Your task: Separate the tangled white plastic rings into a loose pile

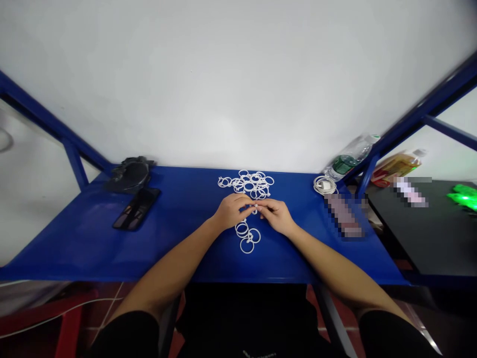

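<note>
My left hand [231, 211] and my right hand [276, 216] meet over the middle of the blue table, both pinching one small white ring [255, 212] between thumbs and fingers. Most of that ring is covered by my fingertips. Just in front of my hands, nearer my body, lie several loose white rings [247, 245], each with a small knob or eyelet, like curtain rings. Beyond my fingers a pile of white rings [250, 186] overlaps in a tangle near the wall.
On the left of the blue table [179, 199] lie a black phone [137, 209] and a crumpled black bag [132, 175]. A coiled white cable [325, 185], a clear bottle [345, 161] and a blurred-out flat object [345, 216] sit on the right. Blue metal bars frame both sides.
</note>
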`<state>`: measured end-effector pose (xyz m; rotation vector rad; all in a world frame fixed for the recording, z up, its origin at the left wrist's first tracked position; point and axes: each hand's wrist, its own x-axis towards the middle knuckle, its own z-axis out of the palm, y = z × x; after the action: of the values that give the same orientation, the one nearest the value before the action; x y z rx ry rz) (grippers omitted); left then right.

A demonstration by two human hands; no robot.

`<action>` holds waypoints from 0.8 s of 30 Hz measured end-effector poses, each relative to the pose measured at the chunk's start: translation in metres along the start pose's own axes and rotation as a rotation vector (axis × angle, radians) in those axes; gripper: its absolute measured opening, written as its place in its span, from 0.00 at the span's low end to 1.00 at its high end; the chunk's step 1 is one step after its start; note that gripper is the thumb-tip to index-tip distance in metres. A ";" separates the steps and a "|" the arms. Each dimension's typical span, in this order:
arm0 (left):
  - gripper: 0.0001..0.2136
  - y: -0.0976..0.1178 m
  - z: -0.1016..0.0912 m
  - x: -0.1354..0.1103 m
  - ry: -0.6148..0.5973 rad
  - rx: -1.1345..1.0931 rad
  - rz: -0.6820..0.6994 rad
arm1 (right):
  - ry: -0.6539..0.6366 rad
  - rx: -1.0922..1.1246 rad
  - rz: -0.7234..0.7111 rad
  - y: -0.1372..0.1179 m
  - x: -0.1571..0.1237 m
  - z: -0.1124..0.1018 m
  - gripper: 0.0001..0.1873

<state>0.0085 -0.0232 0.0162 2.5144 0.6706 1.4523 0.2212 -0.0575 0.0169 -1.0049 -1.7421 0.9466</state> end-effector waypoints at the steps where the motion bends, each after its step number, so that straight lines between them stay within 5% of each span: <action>1: 0.04 0.000 0.000 0.000 0.010 0.000 0.000 | 0.002 0.021 0.012 0.000 0.000 0.001 0.16; 10: 0.02 0.001 0.001 0.002 0.012 -0.074 0.019 | 0.042 0.110 0.047 0.009 -0.001 0.001 0.15; 20: 0.02 0.003 0.001 0.000 -0.003 -0.107 -0.011 | 0.024 -0.115 -0.132 -0.001 0.000 -0.003 0.11; 24: 0.05 -0.005 -0.002 -0.002 -0.032 -0.027 -0.089 | -0.095 -0.329 -0.292 -0.001 0.000 -0.013 0.11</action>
<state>0.0047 -0.0203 0.0134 2.4488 0.7416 1.3789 0.2329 -0.0553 0.0222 -0.8838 -2.1028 0.5400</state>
